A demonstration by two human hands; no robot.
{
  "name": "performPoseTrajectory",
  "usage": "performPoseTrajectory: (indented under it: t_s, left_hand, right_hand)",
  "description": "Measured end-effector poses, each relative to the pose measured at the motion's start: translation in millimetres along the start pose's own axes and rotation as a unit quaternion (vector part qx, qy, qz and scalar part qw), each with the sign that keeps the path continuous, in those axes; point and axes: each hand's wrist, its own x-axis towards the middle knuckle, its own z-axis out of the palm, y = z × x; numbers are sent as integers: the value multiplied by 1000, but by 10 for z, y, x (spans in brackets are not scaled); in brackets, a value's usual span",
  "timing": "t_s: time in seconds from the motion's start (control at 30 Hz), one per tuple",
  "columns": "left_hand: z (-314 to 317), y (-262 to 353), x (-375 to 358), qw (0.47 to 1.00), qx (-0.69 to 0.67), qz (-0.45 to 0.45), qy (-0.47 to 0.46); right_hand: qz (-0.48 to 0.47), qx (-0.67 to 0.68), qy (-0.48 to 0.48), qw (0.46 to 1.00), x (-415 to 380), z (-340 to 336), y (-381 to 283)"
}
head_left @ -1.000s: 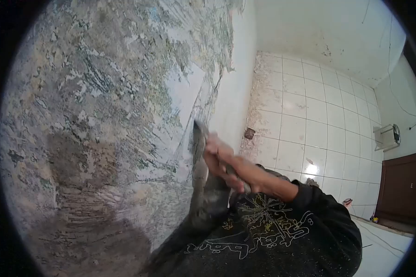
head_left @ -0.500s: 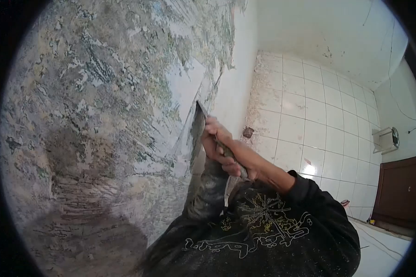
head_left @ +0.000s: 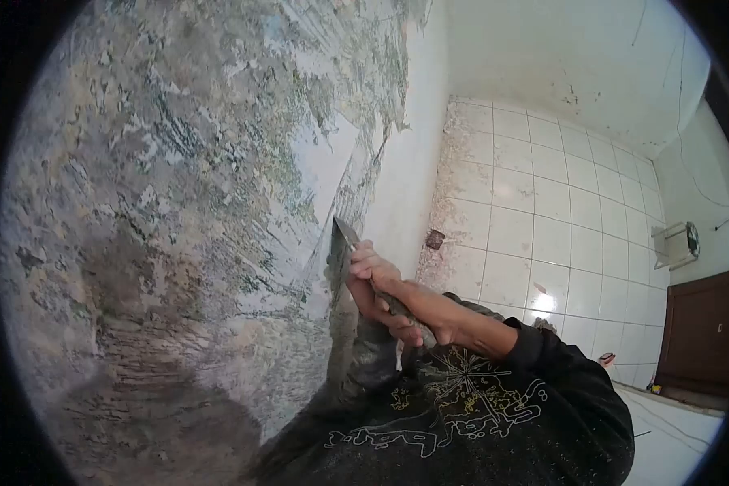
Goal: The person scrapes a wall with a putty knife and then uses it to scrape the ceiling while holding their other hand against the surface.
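Head view: right hand [head_left: 373,266] and left hand [head_left: 397,324] clamped a scraper [head_left: 347,232] toward eleven o'clock, apparently scraping wall [head_left: 211,227], next needing steady pressure.

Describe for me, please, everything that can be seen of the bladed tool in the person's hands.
The bladed tool has a grey, metallic-looking blade and a dull greyish handle, whose material I cannot tell. The right hand grips it nearer the blade, the left hand farther back, hiding much of the handle. It slants across the picture, blade toward the upper left, handle end toward the dark shirt. The tip appears to meet the patchy wall, though exact contact is unclear.
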Motion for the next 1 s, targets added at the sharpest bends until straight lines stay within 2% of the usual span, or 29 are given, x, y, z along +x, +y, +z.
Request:
performPoseTrajectory:
  t_s: [0.1,0.23,0.27,0.37,0.47,0.6,0.67,0.77,0.8,0.9,0.97,1.0]
  left_hand:
    - [-10,-20,97,1000,-17,6,10]
    - [43,-46,-47,1000,-1,5,2]
    - [57,-41,-97,1000,4,2,0]
    - [71,-31,-92,1000,10,3,2]
    - [57,-18,-86,1000,10,3,2]
    - [17,24,31,1000,16,-6,1]
    - [-2,35,130,1000,14,-5,7]
    - [24,1,-58,1000,19,2,-1]
    - [43,-5,-123,1000,22,5,-8]
    - [75,-5,-117,999,42,9,-1]
    - [98,-14,-54,997,70,1,24]
    - [30,-13,-55,998,33,37,34]
  right_hand:
    - [-8,81,-11,997,-8,-3,-19]
    - [0,20,26,999,-74,112,54]
    - [-27,-21,-13,999,72,-54,169]
    - [-76,92,-103,987,267,-105,-16]
    - [-21,-28,9,999,75,-22,-76]
    - [-46,-5,-17,999,78,5,-97]
    - [-45,81,-12,996,251,-161,-152]
    - [-49,-73,0,996,-90,126,-158]
    - [-21,-97,1,995,-112,151,-46]
    - [9,-58,36,998,-46,108,70]
    - [6,-10,17,1000,-35,88,107]
    - [-2,17,10,1000,-32,74,102]
